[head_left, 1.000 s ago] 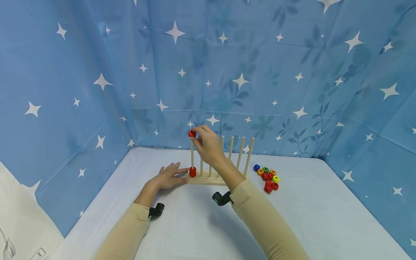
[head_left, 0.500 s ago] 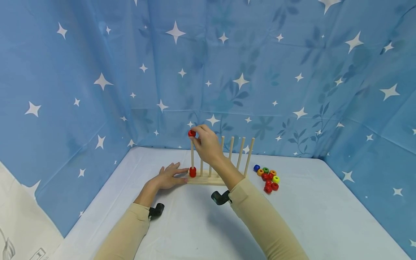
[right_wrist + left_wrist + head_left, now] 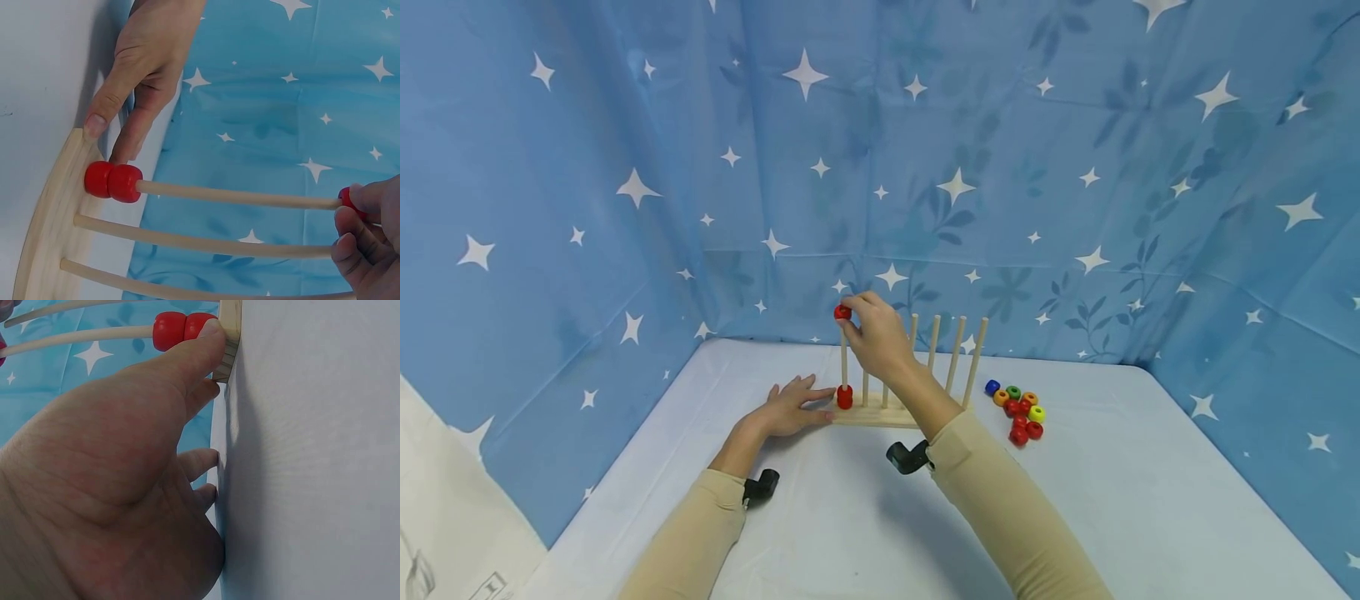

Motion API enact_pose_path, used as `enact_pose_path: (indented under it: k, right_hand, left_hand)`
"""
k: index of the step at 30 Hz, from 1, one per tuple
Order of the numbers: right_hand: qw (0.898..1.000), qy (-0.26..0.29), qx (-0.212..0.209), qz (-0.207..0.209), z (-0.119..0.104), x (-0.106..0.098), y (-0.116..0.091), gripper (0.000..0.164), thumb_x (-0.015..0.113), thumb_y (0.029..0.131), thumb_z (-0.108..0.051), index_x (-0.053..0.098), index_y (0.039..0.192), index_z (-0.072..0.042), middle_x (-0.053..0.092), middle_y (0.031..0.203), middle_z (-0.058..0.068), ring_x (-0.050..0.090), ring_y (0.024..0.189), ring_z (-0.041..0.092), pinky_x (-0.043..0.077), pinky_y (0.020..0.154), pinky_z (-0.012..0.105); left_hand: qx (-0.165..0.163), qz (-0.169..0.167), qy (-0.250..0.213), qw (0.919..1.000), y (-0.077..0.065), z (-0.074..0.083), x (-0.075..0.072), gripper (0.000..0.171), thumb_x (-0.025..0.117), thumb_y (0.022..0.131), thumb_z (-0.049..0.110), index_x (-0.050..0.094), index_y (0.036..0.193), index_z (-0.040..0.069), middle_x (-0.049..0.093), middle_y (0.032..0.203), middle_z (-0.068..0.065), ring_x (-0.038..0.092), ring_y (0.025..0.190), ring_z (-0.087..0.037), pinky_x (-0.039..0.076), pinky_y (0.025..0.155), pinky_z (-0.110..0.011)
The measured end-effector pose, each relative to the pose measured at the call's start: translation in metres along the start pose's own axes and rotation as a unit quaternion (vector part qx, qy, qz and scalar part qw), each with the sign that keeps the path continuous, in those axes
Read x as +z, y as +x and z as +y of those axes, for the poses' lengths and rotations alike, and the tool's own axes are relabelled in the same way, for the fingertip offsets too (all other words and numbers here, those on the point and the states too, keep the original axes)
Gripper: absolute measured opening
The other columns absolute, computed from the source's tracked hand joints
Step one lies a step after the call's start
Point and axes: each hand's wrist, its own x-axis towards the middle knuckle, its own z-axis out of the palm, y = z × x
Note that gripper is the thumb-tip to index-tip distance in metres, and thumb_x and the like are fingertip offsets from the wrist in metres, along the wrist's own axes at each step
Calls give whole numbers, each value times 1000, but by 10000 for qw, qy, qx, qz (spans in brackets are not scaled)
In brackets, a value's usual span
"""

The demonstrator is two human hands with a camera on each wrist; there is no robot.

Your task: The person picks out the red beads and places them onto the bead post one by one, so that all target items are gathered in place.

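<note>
In the head view, my right hand (image 3: 880, 340) pinches a red bead (image 3: 842, 312) at the top of the leftmost peg (image 3: 844, 358) of a wooden peg stand (image 3: 880, 418). The bead seems to sit over the peg's tip; my fingertips partly cover it in the right wrist view. Two red beads (image 3: 114, 181) are stacked at the foot of that same peg. My left hand (image 3: 786, 408) holds the stand's left end, thumb (image 3: 95, 124) at the front and index finger behind; its other fingers are spread.
Loose beads in red, orange, green, yellow and a blue bead (image 3: 992, 387) lie right of the stand on the white tablecloth (image 3: 1097, 483). Several bare pegs (image 3: 974, 362) rise along the stand. A blue star-patterned curtain (image 3: 1030, 208) hangs behind and at both sides.
My right hand has lowered very slightly with the red bead, which has tilted so that its hole faces more upward. My left hand and the stand stay where they were.
</note>
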Motion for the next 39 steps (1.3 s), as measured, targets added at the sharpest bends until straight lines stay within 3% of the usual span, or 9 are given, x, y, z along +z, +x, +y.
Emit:
enact_pose_path:
  k: [10,24,32,39]
  right_hand:
    - [9997,-143,0,-198,-1,-1,1,27,71,101,-16,73,125,-3,70,121,11,72,95,24,62,80,32]
    - [9998,-41,-29,-166,0,-1,-3,30,70,101,-14,70,128,-1,69,127,16,74,94,26,62,79,34]
    - [9988,259,-301,285,-2,-10,-7,28,70,100,-10,71,126,1,70,122,15,67,70,17,59,67,27]
    - [9974,443,-353,452,-3,-19,-13,28,68,102,-13,71,127,-1,69,124,13,60,60,10,53,60,22]
  left_hand:
    - [58,58,11,10000,-1,-1,0,65,62,100,54,51,156,24,20,172,-22,6,160,-48,-2,122,-74]
    - [17,41,90,9999,-1,-1,-1,64,62,101,53,50,157,24,20,172,-23,7,160,-48,-1,122,-75]
    - [-9,17,55,10000,0,-1,-1,64,63,101,52,50,156,24,19,172,-22,7,160,-47,-2,122,-74]
    - [-6,3,116,9999,2,-2,1,64,62,101,53,51,156,24,19,172,-22,7,160,-47,-1,123,-74]
